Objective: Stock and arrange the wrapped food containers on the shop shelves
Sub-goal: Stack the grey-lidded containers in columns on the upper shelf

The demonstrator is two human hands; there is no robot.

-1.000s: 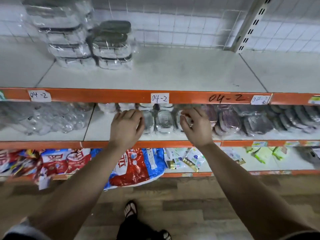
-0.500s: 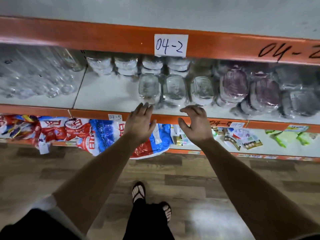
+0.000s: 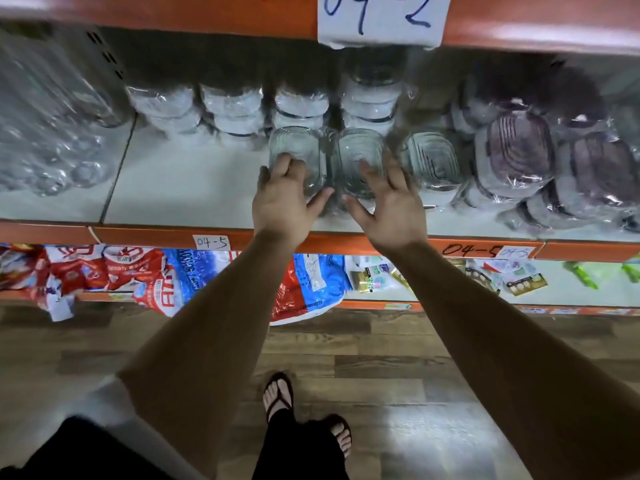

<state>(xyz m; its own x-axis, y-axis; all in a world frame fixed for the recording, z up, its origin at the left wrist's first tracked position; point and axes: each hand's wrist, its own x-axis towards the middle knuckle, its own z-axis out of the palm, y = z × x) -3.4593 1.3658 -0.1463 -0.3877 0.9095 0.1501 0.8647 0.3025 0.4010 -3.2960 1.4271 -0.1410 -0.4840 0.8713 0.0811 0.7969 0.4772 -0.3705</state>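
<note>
1. Wood-pattern floor: runs along the foot of the shelving; the person stands on it in sandals.
2. Middle shelf: white deck with an orange front edge. A seam divides the deck left of centre. Bare deck lies between that seam and the front row of containers, and a narrow bare strip runs along the front edge.
3. Upper shelf edge: an orange band overhanging the back of the middle shelf, limiting room above.
4. Lower shelf bags: red and blue packs, some hanging past the lower front edge.
5. Wrapped clear glassware: fills the deck left of the seam.
6. Purple-lidded containers: wrapped, leaning and overlapping at the right, reaching near the front edge.
7. Back stacks: four wrapped stacks in a row, directly behind the front row.
8. Front row: left clear container and middle clear container stand side by side with a slim gap; right clear container stands apart.
9. Left hand: fingers bent over the near end of the left clear container, thumb at its near right corner; a closed hold cannot be confirmed.
10. Right hand: released, fingers straight and spread over the middle clear container.
11. Label: handwritten "04-2", on the upper shelf edge.
</note>
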